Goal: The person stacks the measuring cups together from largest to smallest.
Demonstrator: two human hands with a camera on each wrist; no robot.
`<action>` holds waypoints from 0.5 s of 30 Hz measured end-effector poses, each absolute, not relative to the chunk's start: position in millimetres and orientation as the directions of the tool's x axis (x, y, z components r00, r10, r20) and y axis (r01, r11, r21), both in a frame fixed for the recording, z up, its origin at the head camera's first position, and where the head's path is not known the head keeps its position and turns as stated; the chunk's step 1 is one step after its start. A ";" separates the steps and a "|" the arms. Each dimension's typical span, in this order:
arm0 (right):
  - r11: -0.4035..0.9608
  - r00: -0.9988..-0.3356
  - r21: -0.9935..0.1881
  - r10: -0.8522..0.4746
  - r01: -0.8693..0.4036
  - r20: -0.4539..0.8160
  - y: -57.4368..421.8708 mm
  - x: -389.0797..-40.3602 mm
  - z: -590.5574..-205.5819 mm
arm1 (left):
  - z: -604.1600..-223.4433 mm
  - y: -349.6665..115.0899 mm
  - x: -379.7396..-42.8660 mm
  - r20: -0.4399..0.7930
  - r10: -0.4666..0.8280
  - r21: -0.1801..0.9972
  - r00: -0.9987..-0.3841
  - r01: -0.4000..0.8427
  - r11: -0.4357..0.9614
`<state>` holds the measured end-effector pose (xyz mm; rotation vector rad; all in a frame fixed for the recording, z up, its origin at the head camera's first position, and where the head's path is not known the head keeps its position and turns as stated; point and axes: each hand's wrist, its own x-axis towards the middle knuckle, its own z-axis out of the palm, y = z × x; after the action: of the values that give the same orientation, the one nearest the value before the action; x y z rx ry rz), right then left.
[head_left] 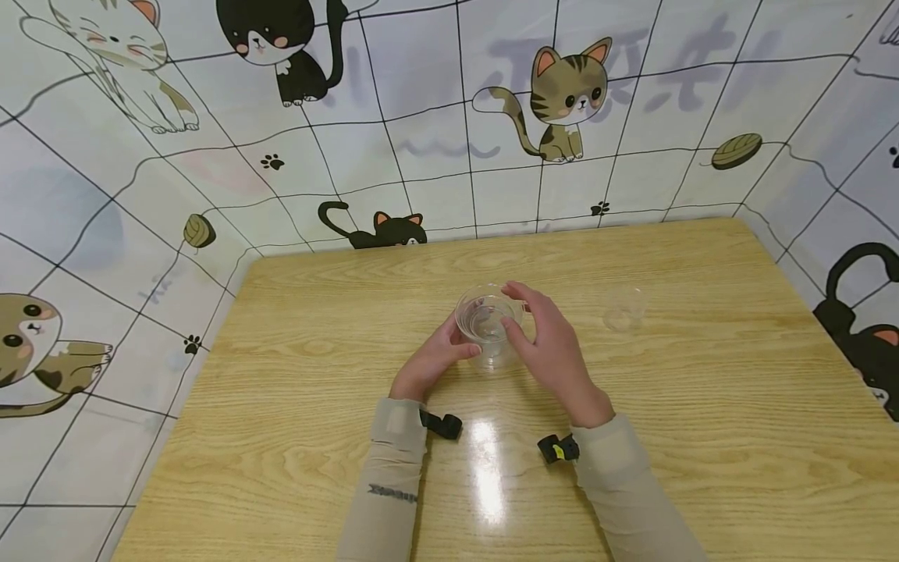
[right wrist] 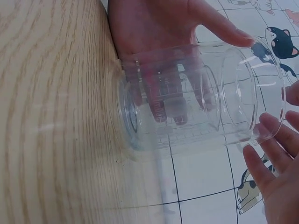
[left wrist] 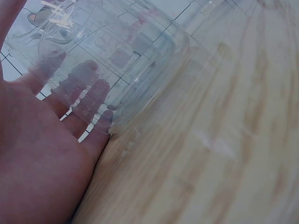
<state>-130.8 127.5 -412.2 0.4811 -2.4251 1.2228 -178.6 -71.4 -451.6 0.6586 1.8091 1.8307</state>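
Note:
A clear plastic measuring cup [right wrist: 154, 74] with faint printed marks stands upright on the table. My left hand [head_left: 438, 355] holds it from the side; its fingers [left wrist: 93, 93] show through the wall, with the thumb up near the rim. In the cup's mouth sits a clear, wide-rimmed round piece [right wrist: 273, 93], its inner rings visible through the wall. My right hand [head_left: 555, 343] has thumb and fingertips around the right side of that rim. In the right wrist view its fingers [right wrist: 275, 140] lie right at the rim.
Another small clear cup [head_left: 623, 310] stands on the wooden table [head_left: 702, 437] to the right of my right hand. White tiled-pattern walls [head_left: 421, 172] with cartoon cats border the table at the back and sides. Black straps [head_left: 441, 425] hang at both wrists.

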 end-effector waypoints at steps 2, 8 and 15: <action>0.551 -0.862 -0.688 -0.125 -0.471 0.491 127.9 -130.8 -411.1 | -451.4 -71.3 -178.5 0.001 0.637 1.000 -0.771 -0.005 -0.007; 0.551 -0.863 -0.694 -0.105 -0.464 0.494 130.9 -130.7 -410.2 | -452.0 -71.4 -178.3 -0.001 0.630 1.000 -0.777 -0.012 -0.014; 0.554 -0.877 -0.715 -0.060 -0.426 0.476 137.4 -131.2 -407.6 | -452.2 -71.5 -177.6 -0.012 0.620 1.000 -0.784 -0.019 -0.006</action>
<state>-131.2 137.4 -407.6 0.3953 -2.3943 1.2565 -177.6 -71.5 -452.2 0.6204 1.8184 1.8411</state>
